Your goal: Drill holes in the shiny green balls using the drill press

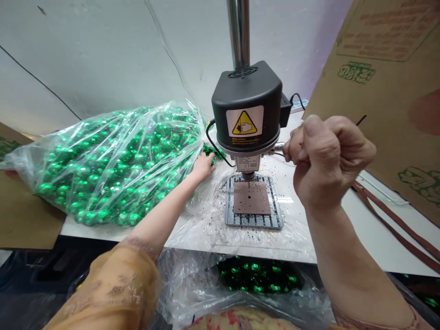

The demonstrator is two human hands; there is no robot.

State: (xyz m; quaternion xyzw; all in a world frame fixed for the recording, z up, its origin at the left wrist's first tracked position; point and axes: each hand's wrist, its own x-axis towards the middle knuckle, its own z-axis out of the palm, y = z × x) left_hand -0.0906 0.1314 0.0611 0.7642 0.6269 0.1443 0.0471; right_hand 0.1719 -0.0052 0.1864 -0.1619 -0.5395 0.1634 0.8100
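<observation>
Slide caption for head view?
Left hand by a bag of green beads, right hand closed beside a drill press.

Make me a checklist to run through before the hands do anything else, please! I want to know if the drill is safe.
1. Left hand away from the drill bit: ok, it is off to the side, by the bag of green beads.
2. Right hand holding the handle firmly: cannot tell; it is curled shut beside the drill, hiding what is inside.
3. Board under the bit: ok, it lies on the metal base.
4. Base swept: not ok, dark crumbs are scattered there.
5. Warning sticker facing the person: ok.
6. Drill switched off: cannot tell.
</observation>
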